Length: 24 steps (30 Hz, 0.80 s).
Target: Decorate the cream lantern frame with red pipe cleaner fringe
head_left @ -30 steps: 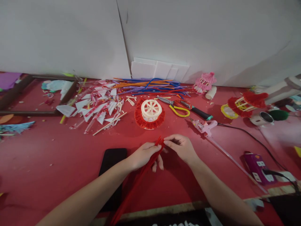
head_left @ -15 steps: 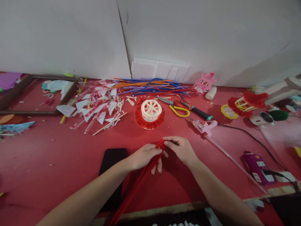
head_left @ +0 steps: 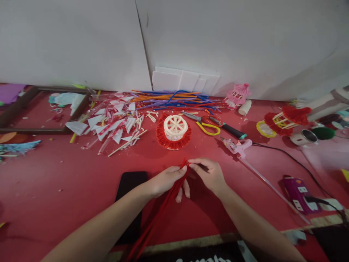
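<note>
A bundle of long red pipe cleaners runs from the table's front edge up to my hands. My left hand is closed round the bundle near its upper end, the thumb pressed on top and some fingertips showing below. With thumb and forefinger my right hand pinches the tips of the red strands beside the left thumb. Just beyond my hands stands a round piece with a cream spoked wheel on top and a red fuzzy ring around it. A black phone lies partly under my left forearm.
Yellow-handled scissors, pliers and a pink glue gun with its cord lie right of centre. Coloured pipe cleaners and wrapper scraps lie at the back. A purple power socket sits at right, near red and pink tower-like pieces.
The tips of the red strands have spread apart slightly at the top. My left thumb has shifted up toward the tips, and the right fingers have moved a little. The table items look unchanged.
</note>
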Tool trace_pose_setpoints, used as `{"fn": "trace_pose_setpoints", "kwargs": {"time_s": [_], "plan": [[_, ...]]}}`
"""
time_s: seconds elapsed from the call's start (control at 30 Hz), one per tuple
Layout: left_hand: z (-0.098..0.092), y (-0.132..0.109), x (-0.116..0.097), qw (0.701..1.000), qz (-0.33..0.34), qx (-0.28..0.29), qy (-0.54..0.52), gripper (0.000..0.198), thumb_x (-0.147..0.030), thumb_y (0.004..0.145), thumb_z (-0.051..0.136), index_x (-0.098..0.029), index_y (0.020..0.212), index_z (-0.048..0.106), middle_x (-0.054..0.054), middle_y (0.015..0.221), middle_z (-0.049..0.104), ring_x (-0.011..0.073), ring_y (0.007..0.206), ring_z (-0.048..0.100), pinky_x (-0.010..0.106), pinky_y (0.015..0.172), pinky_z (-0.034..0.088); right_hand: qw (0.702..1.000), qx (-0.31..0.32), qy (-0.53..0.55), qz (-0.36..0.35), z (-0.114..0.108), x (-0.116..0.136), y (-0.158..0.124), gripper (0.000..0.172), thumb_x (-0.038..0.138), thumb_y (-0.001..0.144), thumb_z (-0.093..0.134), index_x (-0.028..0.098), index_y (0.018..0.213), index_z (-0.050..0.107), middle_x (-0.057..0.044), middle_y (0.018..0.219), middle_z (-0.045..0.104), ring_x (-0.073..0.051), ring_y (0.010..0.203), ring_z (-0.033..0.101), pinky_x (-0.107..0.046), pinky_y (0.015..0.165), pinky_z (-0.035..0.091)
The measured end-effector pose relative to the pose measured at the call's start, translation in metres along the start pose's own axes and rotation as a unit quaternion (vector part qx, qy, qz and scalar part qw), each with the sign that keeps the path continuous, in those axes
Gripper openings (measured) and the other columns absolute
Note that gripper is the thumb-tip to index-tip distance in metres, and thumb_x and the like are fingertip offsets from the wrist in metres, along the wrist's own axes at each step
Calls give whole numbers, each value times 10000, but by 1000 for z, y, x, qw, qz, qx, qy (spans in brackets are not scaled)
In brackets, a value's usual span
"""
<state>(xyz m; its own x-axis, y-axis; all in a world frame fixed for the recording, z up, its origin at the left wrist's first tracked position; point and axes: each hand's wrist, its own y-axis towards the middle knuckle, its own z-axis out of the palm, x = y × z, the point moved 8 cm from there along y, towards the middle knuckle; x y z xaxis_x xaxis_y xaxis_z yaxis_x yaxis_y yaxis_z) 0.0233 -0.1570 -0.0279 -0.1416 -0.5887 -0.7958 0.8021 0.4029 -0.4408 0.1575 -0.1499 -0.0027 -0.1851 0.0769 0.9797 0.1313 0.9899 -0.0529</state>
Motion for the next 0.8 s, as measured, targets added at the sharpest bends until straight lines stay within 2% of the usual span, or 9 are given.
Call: {"fn": "trace_pose_setpoints", "kwargs": {"time_s": [0.13, 0.27, 0.33, 0.43, 0.53, 0.67, 0.8], "plan": [[-2, 1, -1, 1000, 1, -21, -1, 542, -693, 896, 567, -153, 857, 586, -23, 518, 607, 79, 342, 447, 204, 417, 429, 1000, -7, -2, 1, 0, 0, -1, 170, 386, 778, 771, 279, 901, 821, -50, 947, 819, -219, 879, 767, -368, 859, 606], [-4, 1, -4, 999, 17, -41, -12, 522, -705, 884, 563, -188, 819, 522, -114, 438, 411, 57, 323, 298, 204, 396, 426, 1000, -17, 19, 18, -1, -2, -2, 336, 420, 842, 701, 254, 1125, 772, -45, 899, 808, -182, 783, 748, -317, 738, 613], [-5, 1, -7, 998, 26, -48, -10, 514, -692, 908, 533, -185, 828, 530, -103, 436, 434, 59, 317, 316, 196, 390, 402, 999, -24, 27, 27, -2, -3, -2, 329, 437, 860, 675, 239, 1104, 771, -50, 884, 803, -176, 764, 740, -302, 707, 608], [-6, 0, -8, 998, 36, -53, 3, 505, -660, 929, 534, -161, 862, 580, -55, 473, 548, 74, 331, 438, 179, 384, 362, 998, -29, 33, 37, -1, -6, -1, 264, 440, 811, 722, 228, 950, 794, -63, 901, 807, -187, 780, 745, -306, 718, 612], [-5, 1, -7, 998, 40, -45, 12, 516, -641, 937, 543, -134, 889, 625, 2, 536, 644, 93, 372, 533, 187, 404, 384, 998, -31, 39, 43, 0, -9, -1, 251, 429, 773, 753, 229, 918, 798, -61, 872, 808, -191, 751, 748, -312, 709, 617], [-4, 2, -6, 998, 46, -31, 7, 566, -657, 942, 516, -107, 924, 647, 52, 590, 696, 113, 391, 572, 213, 433, 433, 997, -30, 50, 47, 2, -9, -3, 253, 431, 770, 759, 225, 911, 799, -42, 757, 787, -170, 626, 714, -304, 642, 607], [-5, 2, -8, 998, 54, -37, 9, 553, -658, 952, 512, -120, 924, 636, 30, 602, 690, 106, 396, 578, 204, 441, 434, 996, -28, 66, 47, 3, -7, -4, 242, 423, 777, 762, 222, 908, 790, -34, 750, 780, -160, 619, 710, -290, 636, 599]]}}
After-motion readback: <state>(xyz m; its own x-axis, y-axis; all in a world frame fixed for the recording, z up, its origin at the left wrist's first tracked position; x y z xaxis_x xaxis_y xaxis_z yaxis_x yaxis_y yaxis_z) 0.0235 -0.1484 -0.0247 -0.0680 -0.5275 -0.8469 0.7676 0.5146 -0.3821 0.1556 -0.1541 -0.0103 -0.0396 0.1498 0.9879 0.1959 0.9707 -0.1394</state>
